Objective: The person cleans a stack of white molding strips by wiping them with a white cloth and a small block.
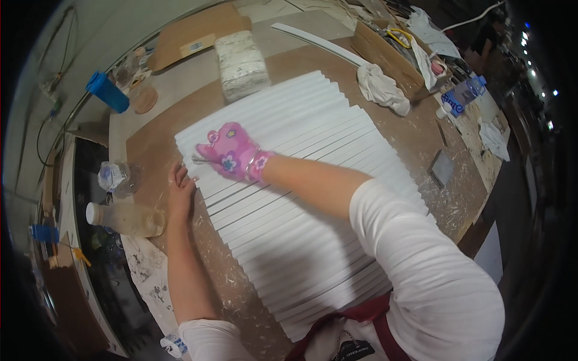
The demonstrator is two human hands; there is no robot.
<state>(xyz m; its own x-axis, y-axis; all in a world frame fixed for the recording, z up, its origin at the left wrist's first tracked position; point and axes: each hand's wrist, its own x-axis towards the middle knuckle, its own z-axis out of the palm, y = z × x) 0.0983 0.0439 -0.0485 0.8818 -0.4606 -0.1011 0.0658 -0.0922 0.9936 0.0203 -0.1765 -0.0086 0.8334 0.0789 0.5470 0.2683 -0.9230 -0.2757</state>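
Long white strips (289,129), laid side by side, cover the middle of the brown work board. Over their far left part is my right hand (232,150), in a pink glove with flower prints, closed around a thin metal tool (202,160). Only the tip of that tool shows beyond the glove, so its kind is unclear. At the left ends of the strips rests my bare left hand (180,183), its fingers apart and lightly bent, with nothing visible in them.
Beyond the strips stand a whitish wrapped block (241,66) and flat cardboard (192,36). On the left are a cloudy bottle (129,219), a clear bottle (114,177) and a blue cup (107,91). A cardboard box (385,57), rag (382,89), water bottle (465,95) and grey block (441,168) lie rightward.
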